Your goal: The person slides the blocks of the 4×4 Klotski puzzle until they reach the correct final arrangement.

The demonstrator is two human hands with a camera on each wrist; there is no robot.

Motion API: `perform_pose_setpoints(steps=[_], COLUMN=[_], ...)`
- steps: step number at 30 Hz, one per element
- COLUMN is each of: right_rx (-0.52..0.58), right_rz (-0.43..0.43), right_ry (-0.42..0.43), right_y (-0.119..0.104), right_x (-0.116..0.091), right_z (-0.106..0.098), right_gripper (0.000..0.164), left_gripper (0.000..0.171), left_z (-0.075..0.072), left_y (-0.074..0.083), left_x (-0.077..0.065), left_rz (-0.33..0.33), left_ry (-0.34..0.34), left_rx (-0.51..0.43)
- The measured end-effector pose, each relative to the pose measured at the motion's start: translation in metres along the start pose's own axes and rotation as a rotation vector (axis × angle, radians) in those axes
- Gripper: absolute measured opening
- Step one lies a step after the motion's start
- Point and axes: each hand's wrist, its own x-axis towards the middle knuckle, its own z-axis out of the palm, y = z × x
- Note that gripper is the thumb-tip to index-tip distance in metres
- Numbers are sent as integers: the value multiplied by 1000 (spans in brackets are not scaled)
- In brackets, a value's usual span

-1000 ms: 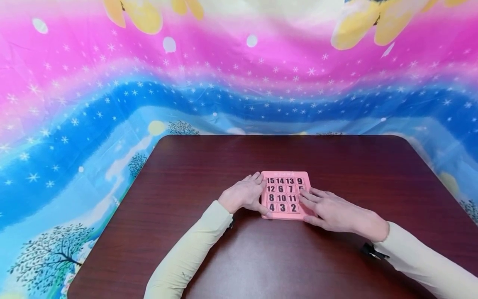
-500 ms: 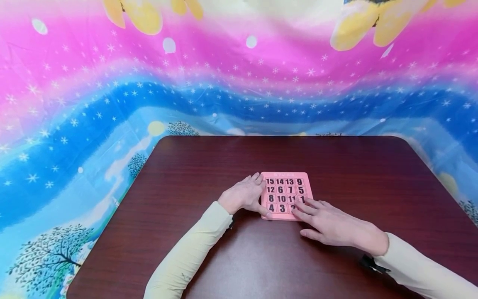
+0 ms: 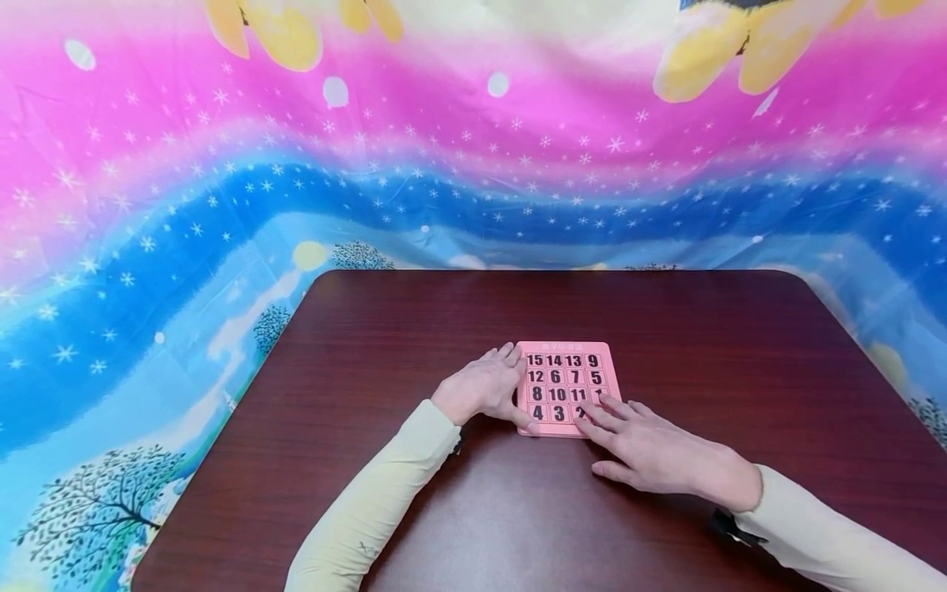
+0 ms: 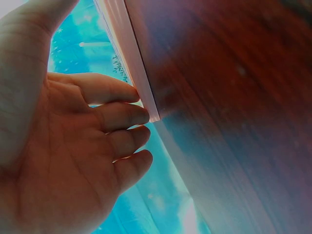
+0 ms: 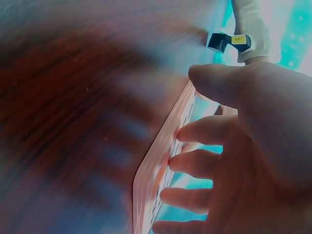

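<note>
A printed cloth backdrop (image 3: 459,193) in pink and blue hangs beyond the far edge of a dark, wood-grained counter (image 3: 414,329). On the counter, a little right of centre, a pink sliding number puzzle (image 3: 566,385) lies flat. The step in hand looks to be shifting its number tiles (image 3: 556,376) by fingertip; that should go best with light pressure and a push straight along a row or column, since a slanting shove could bind a tile, and with the puzzle braced from the left against skidding. The right hand (image 3: 658,450) reaches from the near right, fingers spread and gently bent, grasping nothing; its fingertips lie over the puzzle's near right part, thumb clear of it on the near side. The left hand (image 3: 484,386), also unclenched, sets fingertips against the left side and thumb at the near left corner, steadying rather than clasping. The 1 tile (image 3: 596,391) and the 2 tile (image 3: 576,411) are partly covered by the right fingers; the near right corner spot is hidden.
</note>
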Motion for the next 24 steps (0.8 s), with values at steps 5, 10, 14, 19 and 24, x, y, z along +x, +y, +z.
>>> perform_pose_setpoints(steps=[5,10,14,19,24], right_rx=[5,6,0,-13,-11], right_rz=[1,5,-1,-9,-7], right_ry=[-4,-17,-11,-1,1], right_y=[-1,-1,0,1,3], right_x=[1,1,1,0,-2], right_z=[0,-1,-2,-1,-3], right_gripper=[58,58,57,56,56], left_gripper=[118,121,121,120,120], left_z=[1,2,2,1,1], left_y=[-1,-1,-2,-1,-1], left_x=[0,1,1,1,0], left_rz=[-1,-1,-1,0,4], left_ry=[2,-2,-4,-8,-3], left_rx=[-4,-18,-15,-15,-17])
